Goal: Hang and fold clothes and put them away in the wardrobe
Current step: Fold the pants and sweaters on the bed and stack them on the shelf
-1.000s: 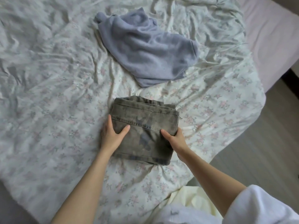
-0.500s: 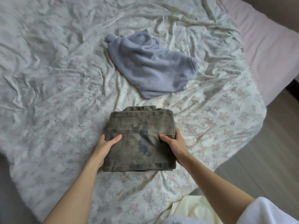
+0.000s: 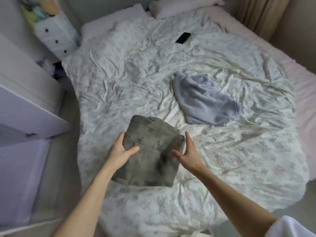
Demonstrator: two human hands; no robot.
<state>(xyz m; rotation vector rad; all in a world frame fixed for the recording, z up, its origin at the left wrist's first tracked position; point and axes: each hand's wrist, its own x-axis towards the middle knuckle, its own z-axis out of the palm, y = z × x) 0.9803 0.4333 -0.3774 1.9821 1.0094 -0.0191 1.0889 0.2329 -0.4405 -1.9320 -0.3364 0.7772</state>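
Bed [image 3: 119, 93], one, filling the centre and right of the frame; its crumpled floral duvet serves as the folding surface, and everything loose lies on it. Pale cabinet or wardrobe front [image 3: 25, 106], one, at the left edge; probably the place the clothes are bound for, though no door or shelf shows clearly. Pillows [image 3: 184, 6], at least two, at the top of the frame against the head of the bed. Blue-grey fleece garment [image 3: 205, 101], one, right of centre, lying in a loose unfolded heap well apart from both hands; judged to be next in line for folding. Folded grey-green washed denim garment [image 3: 152, 154], one, lower centre; it is already a compact rectangle, tilted, and seems lifted off the duvet or about to be, ready for carrying to the left. Left hand [image 3: 119, 153], one: its grip has the left edge of the denim, thumb on top and fingers apparently beneath. Right hand [image 3: 188, 153], one: fingers straight and spread, flat against the right edge of the bundle, steadying it rather than clasping; the pair likely keep the fold from slipping open. Dark phone [image 3: 183, 37], one, upper centre on the duvet, set clear of the working area.
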